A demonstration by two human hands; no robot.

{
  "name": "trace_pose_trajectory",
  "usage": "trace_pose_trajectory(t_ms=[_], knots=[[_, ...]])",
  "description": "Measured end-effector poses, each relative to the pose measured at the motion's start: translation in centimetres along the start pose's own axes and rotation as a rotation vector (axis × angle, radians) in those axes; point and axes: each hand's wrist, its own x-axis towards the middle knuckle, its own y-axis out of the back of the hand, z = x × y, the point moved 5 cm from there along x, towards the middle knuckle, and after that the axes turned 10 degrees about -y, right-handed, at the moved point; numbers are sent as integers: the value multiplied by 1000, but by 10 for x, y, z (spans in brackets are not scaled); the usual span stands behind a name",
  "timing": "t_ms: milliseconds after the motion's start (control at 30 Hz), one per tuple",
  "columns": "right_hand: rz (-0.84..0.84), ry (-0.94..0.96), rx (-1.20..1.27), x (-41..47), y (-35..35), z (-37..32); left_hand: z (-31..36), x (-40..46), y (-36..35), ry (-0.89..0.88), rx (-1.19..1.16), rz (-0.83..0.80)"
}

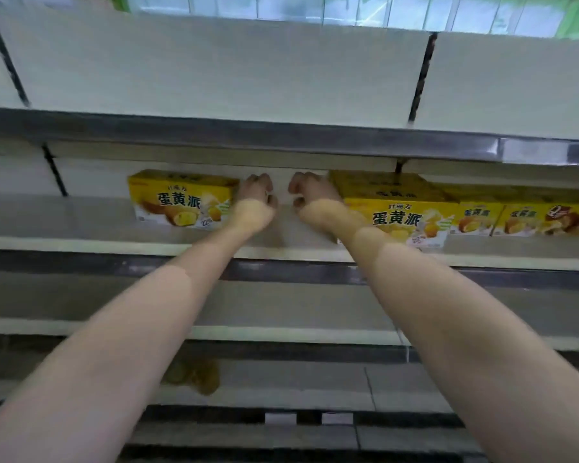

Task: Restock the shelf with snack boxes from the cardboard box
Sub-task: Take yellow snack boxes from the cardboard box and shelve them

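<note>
Yellow snack boxes [181, 198] flank both curled hands [283, 198].

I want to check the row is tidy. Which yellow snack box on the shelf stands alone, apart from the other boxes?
The yellow box by the left hand, at the left. A bare gap separates it from the other yellow boxes, which sit side by side to the right.

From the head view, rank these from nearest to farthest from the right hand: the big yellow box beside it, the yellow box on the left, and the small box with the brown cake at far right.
1. Big yellow box, touching the right hand on its right.
2. Left yellow box, beyond the left hand.
3. Brown-cake box, far right.
</note>
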Motion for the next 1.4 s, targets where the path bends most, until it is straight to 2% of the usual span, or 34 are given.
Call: trace_pose_trajectory(t_ms=[233,367,467,533,733,900,1033,1200,1400], knots=[[-19,129,109,7,-43,-102,-103,-34,75,56,152,76],[-15,199,50,5,-58,-143,-162,-43,87,167,342,-120],[-60,212,2,5,-74,-161,-188,-49,86,202,306,-224],[-56,203,-32,6,-78,-159,-195,-47,83,172,281,-231],[14,205,-144,14,-69,-126,-190,-22,69,110,436,-174],[91,41,-168,20,-55,-78,-147,2,39,-12,482,-108],[164,-50,-258,33,-53,-45,-109,20,6,-81,516,-115],[226,-141,-323,45,-58,-7,-78,31,-30,-157,467,-72],[270,-192,-360,63,-65,13,-70,49,-50,-200,447,-57]])
